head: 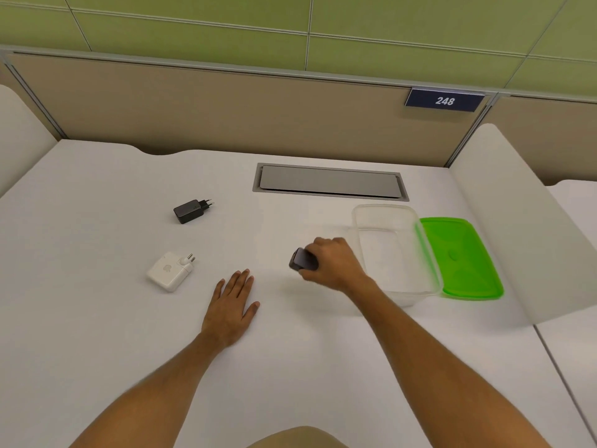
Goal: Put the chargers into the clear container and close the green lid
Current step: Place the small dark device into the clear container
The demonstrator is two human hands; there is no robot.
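My right hand (pixel 336 261) grips a dark charger (pixel 302 259) just left of the clear container (pixel 395 253), which stands open and holds nothing. The green lid (pixel 462 258) lies flat on the table against the container's right side. A white charger (pixel 171 270) with two round pins lies at the left. A black charger (pixel 192 210) with a plug lies further back on the left. My left hand (pixel 232 305) rests flat on the table, palm down, fingers slightly apart, right of the white charger.
A grey cable hatch (pixel 329 182) is set into the white desk behind the container. White side dividers (pixel 517 221) rise at the right and left. A beige partition with a "248" sign (pixel 445 100) closes the back.
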